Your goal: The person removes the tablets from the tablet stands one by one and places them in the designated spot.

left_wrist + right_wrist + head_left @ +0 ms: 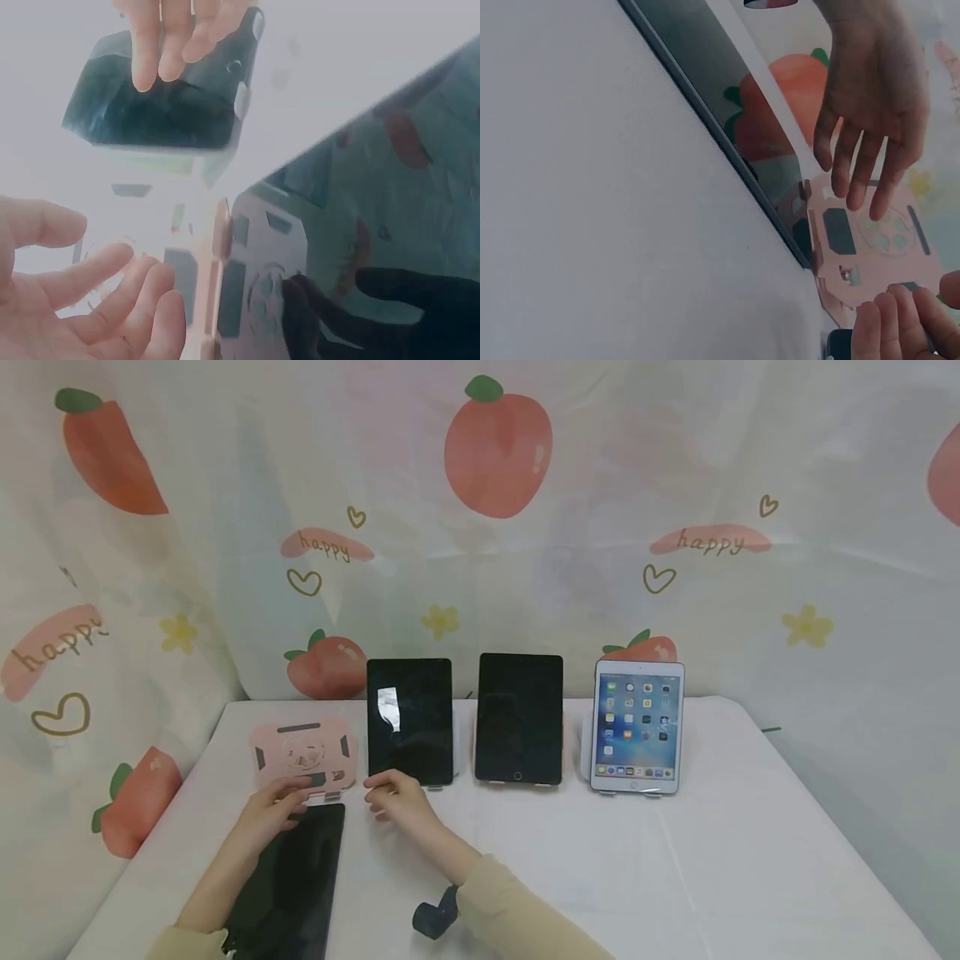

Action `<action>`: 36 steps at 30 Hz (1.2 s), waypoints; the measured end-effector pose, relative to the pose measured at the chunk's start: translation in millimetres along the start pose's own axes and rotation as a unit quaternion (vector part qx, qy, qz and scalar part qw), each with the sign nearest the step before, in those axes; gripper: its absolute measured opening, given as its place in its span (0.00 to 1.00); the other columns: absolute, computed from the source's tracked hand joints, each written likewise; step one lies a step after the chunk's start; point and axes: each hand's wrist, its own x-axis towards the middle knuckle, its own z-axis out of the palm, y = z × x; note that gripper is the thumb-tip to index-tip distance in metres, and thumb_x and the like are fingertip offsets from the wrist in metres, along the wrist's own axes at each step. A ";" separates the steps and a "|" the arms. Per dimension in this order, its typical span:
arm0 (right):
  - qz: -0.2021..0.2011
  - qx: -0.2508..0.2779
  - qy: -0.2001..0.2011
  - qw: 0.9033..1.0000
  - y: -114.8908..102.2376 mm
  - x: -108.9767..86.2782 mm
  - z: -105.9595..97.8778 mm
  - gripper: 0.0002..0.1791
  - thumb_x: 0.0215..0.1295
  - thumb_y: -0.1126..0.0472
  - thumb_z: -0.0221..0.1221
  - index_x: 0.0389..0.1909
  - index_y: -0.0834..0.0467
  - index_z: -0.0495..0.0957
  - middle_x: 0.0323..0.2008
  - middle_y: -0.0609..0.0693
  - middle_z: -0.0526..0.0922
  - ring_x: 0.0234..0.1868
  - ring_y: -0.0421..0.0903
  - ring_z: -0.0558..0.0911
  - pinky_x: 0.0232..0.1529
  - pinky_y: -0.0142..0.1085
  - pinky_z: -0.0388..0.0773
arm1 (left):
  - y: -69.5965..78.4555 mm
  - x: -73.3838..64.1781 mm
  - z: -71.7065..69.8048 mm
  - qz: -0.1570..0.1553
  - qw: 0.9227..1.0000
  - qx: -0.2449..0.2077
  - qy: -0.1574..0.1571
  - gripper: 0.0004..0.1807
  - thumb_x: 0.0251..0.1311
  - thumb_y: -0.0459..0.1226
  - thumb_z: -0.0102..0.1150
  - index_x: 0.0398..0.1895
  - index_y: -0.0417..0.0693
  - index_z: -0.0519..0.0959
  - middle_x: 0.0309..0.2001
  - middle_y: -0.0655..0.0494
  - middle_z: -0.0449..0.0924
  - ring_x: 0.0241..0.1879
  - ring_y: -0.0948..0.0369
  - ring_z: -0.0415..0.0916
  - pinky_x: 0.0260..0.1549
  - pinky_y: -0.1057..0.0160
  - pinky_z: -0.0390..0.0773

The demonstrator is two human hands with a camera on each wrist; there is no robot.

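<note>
A pink tablet stand (298, 745) is at the left of the table, showing its dark pads and small clips along the front edge. Just in front of it, a black tablet (300, 868) stretches toward the near edge. My left hand (273, 810) hovers over the far end of this tablet, fingertips by the stand's lower edge. In the left wrist view its fingers are loosely bent with nothing in them, and a reflection shows in the dark screen (397, 232). My right hand (405, 802), empty with relaxed fingers, is before the lower edge of a propped black tablet (409, 718).
Another dark tablet (519, 718) and a white tablet (638, 727) with a lit screen of icons stand propped toward the right. A small black object (435, 917) shows beside my right sleeve. Fruit-printed cloth (495, 585) hangs behind the white-covered table (675, 877).
</note>
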 end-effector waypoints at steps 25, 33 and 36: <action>-0.023 0.019 0.066 0.997 1.2 -0.8 -60.1 0.15 0.66 0.66 0.52 0.49 0.70 0.75 0.45 0.68 0.80 0.39 0.47 0.82 0.44 0.40 0.84 | 46.4 20.7 35.9 0.029 0.996 -0.082 0.022 0.22 0.71 0.41 0.45 0.63 0.41 0.70 0.56 0.38 0.76 0.53 0.48 0.78 0.53 0.54 0.79; -0.024 0.018 0.094 0.995 4.1 1.5 -73.6 0.14 0.66 0.68 0.52 0.49 0.71 0.75 0.43 0.69 0.81 0.37 0.43 0.82 0.45 0.45 0.83 | 53.0 26.5 43.4 0.026 0.994 -0.097 0.030 0.20 0.72 0.41 0.44 0.62 0.43 0.71 0.54 0.39 0.77 0.47 0.56 0.80 0.50 0.60 0.80; -0.021 0.016 0.106 0.994 3.6 2.4 -79.2 0.15 0.65 0.68 0.52 0.49 0.71 0.75 0.43 0.68 0.81 0.35 0.42 0.81 0.45 0.44 0.83 | 55.2 28.5 45.8 0.030 0.993 -0.106 0.030 0.20 0.72 0.40 0.44 0.62 0.42 0.71 0.54 0.38 0.77 0.47 0.57 0.80 0.49 0.63 0.81</action>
